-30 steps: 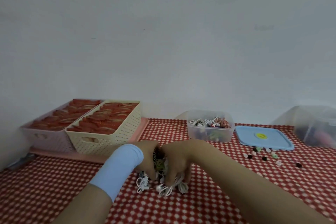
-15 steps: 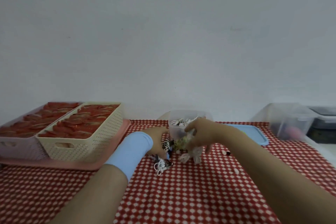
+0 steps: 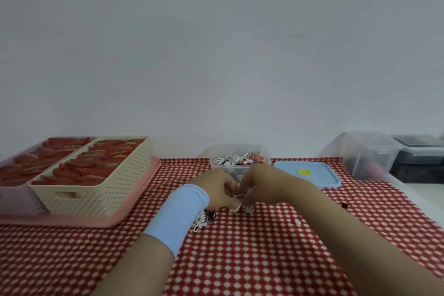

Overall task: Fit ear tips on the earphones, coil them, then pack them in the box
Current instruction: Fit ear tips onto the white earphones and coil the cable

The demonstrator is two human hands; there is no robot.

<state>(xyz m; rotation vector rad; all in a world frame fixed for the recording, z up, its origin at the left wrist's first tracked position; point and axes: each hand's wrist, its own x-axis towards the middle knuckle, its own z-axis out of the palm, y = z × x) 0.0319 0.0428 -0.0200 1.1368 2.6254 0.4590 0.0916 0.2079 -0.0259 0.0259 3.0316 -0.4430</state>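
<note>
Head view, hands (image 3: 217, 188) pinching earphones (image 3: 248, 208), box (image 3: 230, 171) behind

- A plain grey-white wall (image 3: 216, 43) fills the upper view (a few small dark specks on it).
- A red-and-white checked cloth (image 3: 240, 259) spreads below, reaching the wall.
- Light is soft, even.

Dim, flat, cool-grey light falls evenly; shadows on the red-and-white checked tablecloth (image 3: 240, 259) are faint. Wide-angle distortion stretches the tabletop's near corners. Detail is soft: the tangled white earphones (image 3: 248, 208) pinched by left hand (image 3: 216, 190) and right hand (image 3: 262, 185) smear together.
</note>
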